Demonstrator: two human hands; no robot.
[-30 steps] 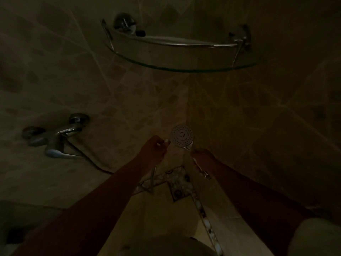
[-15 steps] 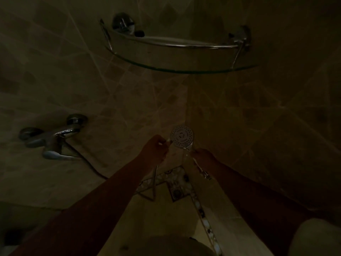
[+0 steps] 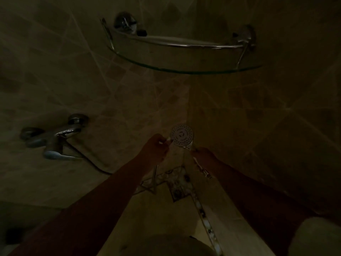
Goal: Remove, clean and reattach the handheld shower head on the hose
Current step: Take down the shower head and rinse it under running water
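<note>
The round shower head (image 3: 181,135) is held up in the tiled corner with its pale nozzle face toward me. My right hand (image 3: 203,154) grips its handle, and the handle's metal end (image 3: 206,174) sticks out below that hand. My left hand (image 3: 154,147) is curled just left of the head, its fingertips at the rim of the face. A stretch of the hose (image 3: 155,174) runs up into the left hand. Another part of the hose (image 3: 96,166) leads back to the chrome mixer tap (image 3: 55,139) on the left wall.
A glass corner shelf (image 3: 184,71) with a chrome rail hangs above the hands. The light is very dim. A patterned tile border (image 3: 177,189) runs along the ledge below. Something pale (image 3: 317,237) sits at the lower right.
Both hands and the shower head stay almost in place. The left fingertips have come slightly closer to the rim of the face.
</note>
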